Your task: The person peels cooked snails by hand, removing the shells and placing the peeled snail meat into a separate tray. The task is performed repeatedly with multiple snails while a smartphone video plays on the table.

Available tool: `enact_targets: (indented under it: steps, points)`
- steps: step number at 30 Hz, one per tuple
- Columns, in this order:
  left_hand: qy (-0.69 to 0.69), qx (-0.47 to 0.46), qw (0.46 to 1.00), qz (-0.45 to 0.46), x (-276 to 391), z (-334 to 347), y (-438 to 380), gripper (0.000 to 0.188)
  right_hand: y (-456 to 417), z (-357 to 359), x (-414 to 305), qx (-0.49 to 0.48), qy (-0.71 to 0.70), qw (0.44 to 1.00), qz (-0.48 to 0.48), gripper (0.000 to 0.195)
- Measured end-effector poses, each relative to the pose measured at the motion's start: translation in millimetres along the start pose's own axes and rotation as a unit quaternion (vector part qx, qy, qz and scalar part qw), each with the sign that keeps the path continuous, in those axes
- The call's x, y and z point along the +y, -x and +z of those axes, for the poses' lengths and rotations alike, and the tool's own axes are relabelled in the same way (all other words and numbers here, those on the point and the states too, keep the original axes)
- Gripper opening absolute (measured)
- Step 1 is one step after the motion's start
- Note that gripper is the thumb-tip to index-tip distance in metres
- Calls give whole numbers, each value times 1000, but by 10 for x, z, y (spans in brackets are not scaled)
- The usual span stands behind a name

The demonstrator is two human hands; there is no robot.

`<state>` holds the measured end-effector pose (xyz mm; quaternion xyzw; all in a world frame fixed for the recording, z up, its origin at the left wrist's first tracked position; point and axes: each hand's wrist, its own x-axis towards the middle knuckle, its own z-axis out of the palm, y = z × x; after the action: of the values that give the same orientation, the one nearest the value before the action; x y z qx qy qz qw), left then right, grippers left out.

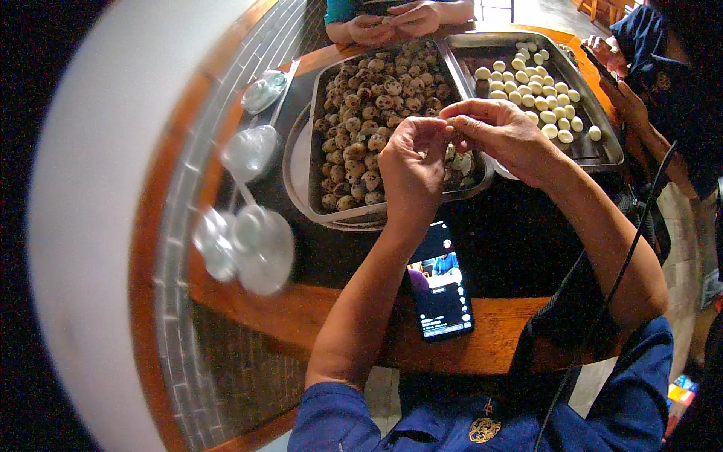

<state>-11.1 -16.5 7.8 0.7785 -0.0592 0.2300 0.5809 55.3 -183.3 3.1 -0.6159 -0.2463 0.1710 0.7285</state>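
Observation:
Above the near right corner of a metal tray [349, 214] heaped with speckled quail eggs [355, 151], my two hands meet at the fingertips. Between them is a small quail egg [450, 122], mostly covered by the fingers. My left hand [415, 164] touches it from the left, my right hand [500, 133] pinches it from the right. Pieces of eggshell [460, 164] lie in the tray just beyond my wrists. A second metal tray [607, 152] at the right holds peeled, pale eggs [528, 100].
A lit smartphone [440, 299] lies at the wooden table edge [502, 333]. Clear plastic-wrapped items [251, 152] stand at the left beside a brick wall. Across the table are another person's hands [395, 24]; at the right, a person's hands [621, 90] hold a dark device. A cable hangs by my right arm.

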Motion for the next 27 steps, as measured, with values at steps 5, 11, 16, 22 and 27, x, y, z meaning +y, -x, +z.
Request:
enact_targets:
  steps: [5,11,16,22,27]
  points:
    - [-78,1,997,28,-42,3,-4,19,-2,26,15,7,46,998,-36,28]
    - [-153,-20,984,89,-17,28,11,11,31,21,30,16,17,1000,-19,28]
    - [-136,-36,987,71,6,42,32,20,49,99,29,44,-113,993,9,30]
    - [-35,-36,996,75,-2,42,29,20,18,-22,92,-3,-218,976,24,32]
    - [-17,10,999,46,-108,0,-1,14,11,-62,78,11,-231,972,31,33]
